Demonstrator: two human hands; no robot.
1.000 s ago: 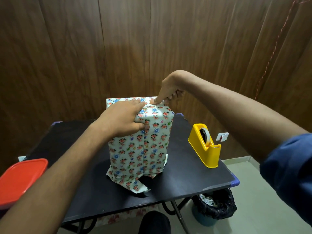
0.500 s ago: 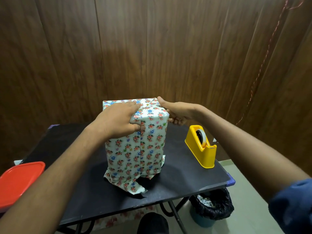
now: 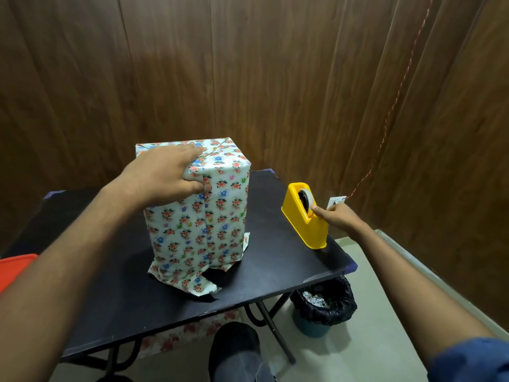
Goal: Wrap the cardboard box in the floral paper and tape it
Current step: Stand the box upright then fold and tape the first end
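Observation:
The box wrapped in floral paper [image 3: 220,213] stands upright in the middle of the black table [image 3: 275,274]. Loose paper flaps spread out at its bottom edge. My left hand [image 3: 162,177] lies over the box's top front corner, fingers on the folded top paper and thumb pressing the front seam. To the right stands the yellow tape dispenser [image 3: 304,217]. My right hand [image 3: 334,216] has reached it, and its curled fingers pinch the tape end at the roll.
A red plastic lid [image 3: 13,271] lies at the table's left edge. A bin with a black liner [image 3: 325,307] stands on the floor under the right corner. My knee [image 3: 237,351] is below the front edge. Wood panel walls close in behind and right.
My right hand has left the box's top right corner and moved down and right to the tape dispenser. My left hand has stayed on the box top.

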